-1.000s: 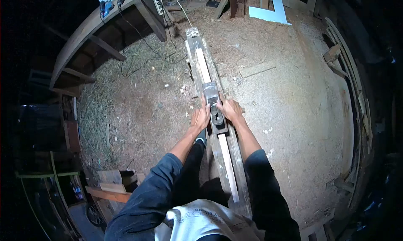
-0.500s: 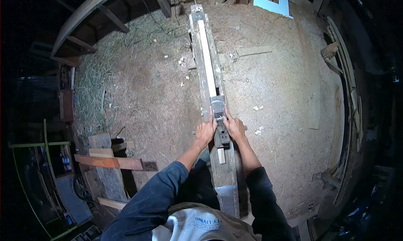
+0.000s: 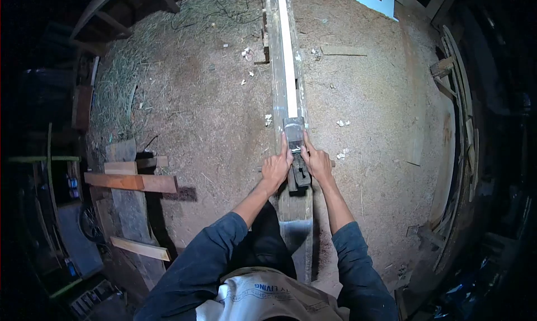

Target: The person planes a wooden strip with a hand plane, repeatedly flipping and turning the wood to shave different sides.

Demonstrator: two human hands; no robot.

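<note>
A dark wooden hand plane [image 3: 293, 125] sits on the near end of a long pale wood strip [image 3: 287, 55]. The strip lies lengthwise on a narrow, worn timber bench [image 3: 296, 208]. My left hand [image 3: 275, 169] is wrapped round the plane's left side, its index finger stretched forward along the body. On the other side my right hand [image 3: 319, 163] grips in the same way, with a stub of a cross handle showing past it. Some shavings show at the plane's opening. The strip's near end is hidden under the plane.
Stacked boards [image 3: 131, 182] lie on the left, one jutting toward the bench. Shavings [image 3: 343, 153] dot the dirt floor on both sides. Long planks [image 3: 460, 91] line the right edge. A pale blue angled piece [image 3: 383, 6] is at the far right.
The plane has come back toward my body along the strip, with both hands still on it. The strip's near end, visible behind the plane before, is now covered. My view has also shifted.
</note>
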